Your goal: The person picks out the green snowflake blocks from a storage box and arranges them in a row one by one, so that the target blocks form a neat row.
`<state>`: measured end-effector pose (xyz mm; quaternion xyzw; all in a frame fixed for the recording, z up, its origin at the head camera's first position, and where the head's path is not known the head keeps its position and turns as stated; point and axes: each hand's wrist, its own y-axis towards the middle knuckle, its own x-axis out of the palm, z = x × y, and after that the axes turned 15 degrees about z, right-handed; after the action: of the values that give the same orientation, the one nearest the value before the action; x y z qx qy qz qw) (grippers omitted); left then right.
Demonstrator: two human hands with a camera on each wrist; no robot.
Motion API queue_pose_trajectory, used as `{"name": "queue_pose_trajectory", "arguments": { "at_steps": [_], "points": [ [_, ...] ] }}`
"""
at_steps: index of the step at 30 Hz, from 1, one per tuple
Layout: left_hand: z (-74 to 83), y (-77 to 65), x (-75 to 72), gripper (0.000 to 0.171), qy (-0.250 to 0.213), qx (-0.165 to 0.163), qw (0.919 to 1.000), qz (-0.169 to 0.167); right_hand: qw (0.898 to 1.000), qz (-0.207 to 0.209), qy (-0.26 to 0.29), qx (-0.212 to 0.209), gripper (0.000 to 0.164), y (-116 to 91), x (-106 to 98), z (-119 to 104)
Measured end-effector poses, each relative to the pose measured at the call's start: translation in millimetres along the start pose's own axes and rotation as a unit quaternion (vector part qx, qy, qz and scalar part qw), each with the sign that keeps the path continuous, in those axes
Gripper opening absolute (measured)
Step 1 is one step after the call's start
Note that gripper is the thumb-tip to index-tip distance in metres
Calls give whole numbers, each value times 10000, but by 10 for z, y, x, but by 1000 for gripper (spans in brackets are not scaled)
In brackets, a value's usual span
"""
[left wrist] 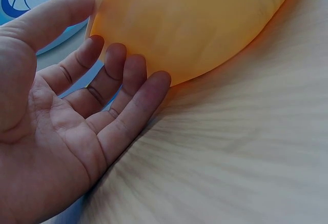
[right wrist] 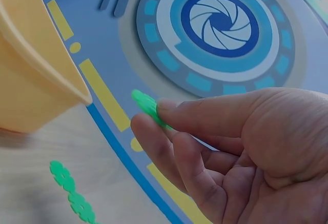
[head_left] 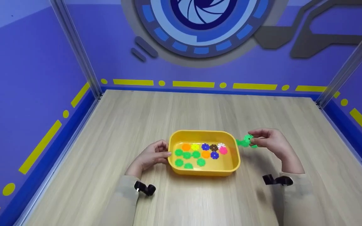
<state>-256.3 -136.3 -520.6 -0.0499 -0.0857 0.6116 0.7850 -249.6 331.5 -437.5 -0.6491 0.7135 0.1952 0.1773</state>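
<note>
My left hand (head_left: 149, 157) holds the left end of a yellow plastic tub (head_left: 204, 173). Its thumb is at the rim and its fingertips lie against the outer wall, as the left wrist view shows. Just right of the tub, my right hand (head_left: 273, 142) pinches a green snowflake-shaped disc (right wrist: 146, 106) between thumb and forefinger. Below that hand, joined green discs (right wrist: 78, 204) lie on the table by the tub's right end. Inside the tub are several loose discs: green (head_left: 186, 155), orange (head_left: 186, 147), yellow, blue (head_left: 214, 155), brown, white and pink (head_left: 223, 150).
The tub stands on a light wooden table (head_left: 200, 110). Purple-blue panels (head_left: 112, 40) with yellow dashes close it in at the back and both sides, with metal posts (head_left: 79, 47) at the corners. A black strap mount (head_left: 276, 180) sits on each sleeve cuff.
</note>
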Motion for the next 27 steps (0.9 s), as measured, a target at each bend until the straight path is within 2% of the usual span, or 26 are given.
{"name": "queue_pose_trajectory", "arguments": {
  "at_steps": [16,27],
  "points": [
    [3,-14,0,20,2,53,10000,-20,9992,285,124,243,50,48,-129,218],
    [11,-17,4,22,19,45,10000,12,9959,468,523,576,51,92,-148,453]
  ]
}}
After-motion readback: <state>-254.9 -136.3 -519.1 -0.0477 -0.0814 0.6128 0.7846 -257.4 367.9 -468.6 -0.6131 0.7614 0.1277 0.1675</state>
